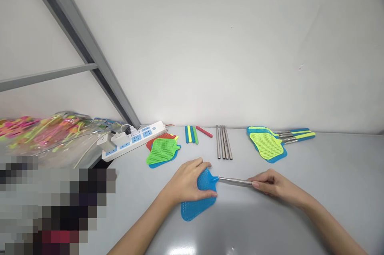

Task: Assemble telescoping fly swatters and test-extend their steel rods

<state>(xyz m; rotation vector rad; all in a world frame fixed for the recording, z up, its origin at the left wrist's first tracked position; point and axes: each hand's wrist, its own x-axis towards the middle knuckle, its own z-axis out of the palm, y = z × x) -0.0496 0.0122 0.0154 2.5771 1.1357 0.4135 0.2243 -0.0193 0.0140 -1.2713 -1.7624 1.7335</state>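
My left hand [192, 181] is closed around the sides of a blue fly swatter head [198, 207], thumb on the near edge and fingers over the far edge. A silver metal rod [234, 181] runs to the right from the head's neck, its tip at or in the socket. My right hand [271, 183] pinches the rod's other end between thumb and fingers. Whatever part of the rod lies inside the right hand is hidden. Beyond my hands lie several loose metal rods [223, 143] side by side.
Left of the rods are coloured grip sleeves [192, 135] and a red one [204, 131]. Green, blue and red swatter heads [163, 151] overlap by a white power strip [135, 141]. Swatters with rods and grips [267, 145] lie at right. Bagged colourful items [60, 131] fill the far left.
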